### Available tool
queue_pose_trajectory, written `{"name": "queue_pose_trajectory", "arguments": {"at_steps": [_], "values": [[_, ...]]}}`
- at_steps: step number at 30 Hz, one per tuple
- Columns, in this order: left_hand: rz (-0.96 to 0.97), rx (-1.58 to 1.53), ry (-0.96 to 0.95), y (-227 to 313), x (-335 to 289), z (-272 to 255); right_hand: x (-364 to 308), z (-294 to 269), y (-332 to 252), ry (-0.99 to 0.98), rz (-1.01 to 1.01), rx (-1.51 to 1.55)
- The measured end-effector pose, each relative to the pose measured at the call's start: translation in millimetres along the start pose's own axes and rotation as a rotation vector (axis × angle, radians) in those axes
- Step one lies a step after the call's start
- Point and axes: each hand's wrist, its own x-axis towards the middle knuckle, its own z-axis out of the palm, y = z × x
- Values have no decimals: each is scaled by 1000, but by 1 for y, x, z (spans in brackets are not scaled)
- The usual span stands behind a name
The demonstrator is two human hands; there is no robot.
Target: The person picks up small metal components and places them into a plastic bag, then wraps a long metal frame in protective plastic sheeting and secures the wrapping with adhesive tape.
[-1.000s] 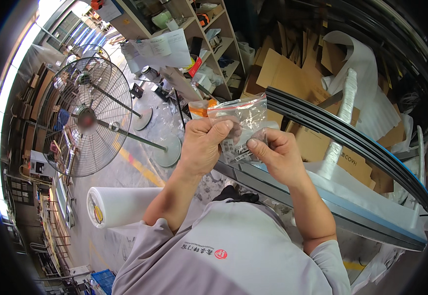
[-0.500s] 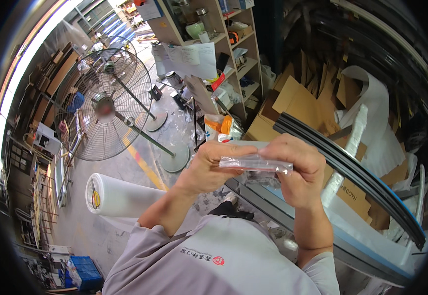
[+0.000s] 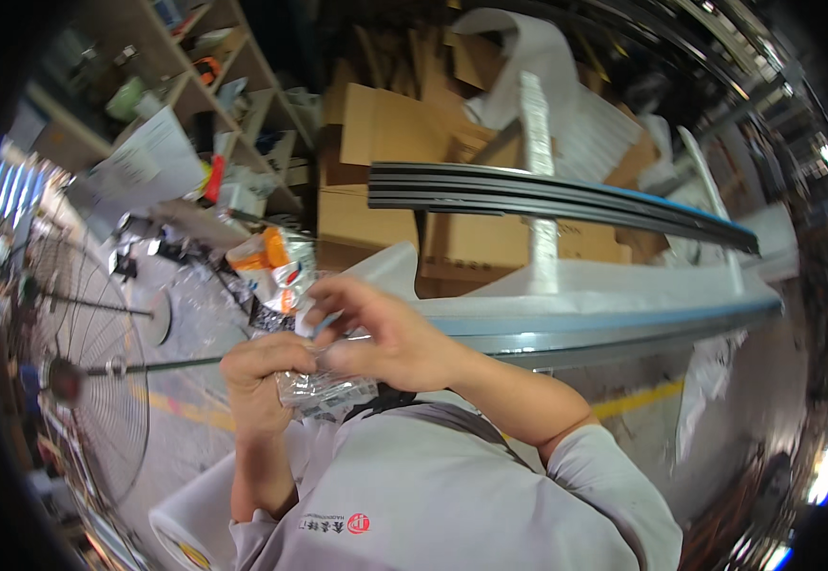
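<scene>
Well, left fingers pinch a bag, contents blurred.

Worn on the person's head, the fisheye camera looks steeply down and forward, upright. The shirt fills six o'clock at close range; the left grip lies near toward eight, the right grip toward seven; shelving stands farther off at eleven.

I see a clear plastic bag, crumpled and glossy with reflections, its contents too blurred for me to make out. It sticks out sideways from the left hand.
</scene>
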Motion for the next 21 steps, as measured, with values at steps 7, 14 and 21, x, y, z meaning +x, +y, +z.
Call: {"name": "queue_pose_trajectory", "arguments": {"at_steps": [7,14,21], "values": [[-150,-39,105,-65,-8,-103,61,43,36,-29,221,-143],[-488,-414,103,-110,13,-135,102,75,58,284,185,-131],[-556,-502,117,-117,24,-166,135,91,63,292,95,-313]]}}
